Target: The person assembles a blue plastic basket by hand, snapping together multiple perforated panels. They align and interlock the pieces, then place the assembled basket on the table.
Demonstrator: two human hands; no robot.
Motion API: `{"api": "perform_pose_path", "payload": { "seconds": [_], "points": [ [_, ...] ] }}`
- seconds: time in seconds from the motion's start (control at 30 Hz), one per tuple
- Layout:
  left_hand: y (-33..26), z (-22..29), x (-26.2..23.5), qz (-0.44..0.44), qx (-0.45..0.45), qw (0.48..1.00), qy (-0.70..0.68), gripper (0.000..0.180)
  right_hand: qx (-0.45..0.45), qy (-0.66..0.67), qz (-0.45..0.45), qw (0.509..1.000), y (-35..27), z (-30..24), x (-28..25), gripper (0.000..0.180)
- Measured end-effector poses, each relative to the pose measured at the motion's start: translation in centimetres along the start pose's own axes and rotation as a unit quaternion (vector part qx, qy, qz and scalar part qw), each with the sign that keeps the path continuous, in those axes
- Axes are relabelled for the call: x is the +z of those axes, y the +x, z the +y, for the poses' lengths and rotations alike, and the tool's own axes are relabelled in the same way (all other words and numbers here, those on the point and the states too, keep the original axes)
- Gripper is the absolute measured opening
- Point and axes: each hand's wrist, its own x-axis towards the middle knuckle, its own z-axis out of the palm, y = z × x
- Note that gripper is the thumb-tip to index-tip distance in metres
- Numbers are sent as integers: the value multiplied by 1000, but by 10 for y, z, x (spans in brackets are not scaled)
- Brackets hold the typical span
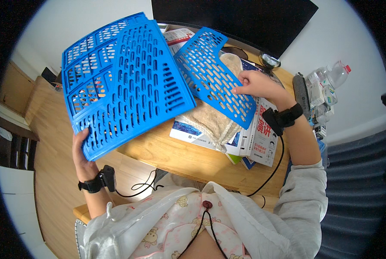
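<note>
A blue plastic file rack [145, 90], its panels pierced with rows of slots, is held up tilted over the left side of the desk. My left hand [82, 149] grips its lower left corner, with the fingers partly hidden behind it. To its right, a separate-looking blue slotted panel [216, 77] slants above the desk; whether its left edge joins the rack cannot be made out. My right hand [257, 84] pinches the panel's right edge between thumb and curled fingers. Under the panel lies a beige fuzzy cloth item [210, 123] with a braided edge.
Books [266, 138] and papers are piled under the cloth item on the wooden desk [180, 160]. A black monitor [232, 17] stands at the back. Clear plastic bottles [337, 75] and small boxes crowd the right side. Black cables run from both wrist straps.
</note>
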Motion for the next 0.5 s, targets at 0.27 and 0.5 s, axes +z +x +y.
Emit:
{"api": "perform_pose_path", "payload": {
  "seconds": [0.27, 0.5],
  "points": [
    [-5, 3, -2, 18, -9, 1000, 9, 47, -37, 57, 103, 992, -22, 11, -20, 34],
    [-14, 7, 21, 15, -13, 1000, 18, 54, -11, 15, 320, 947, -81, 19, -70, 29]
  ]
}}
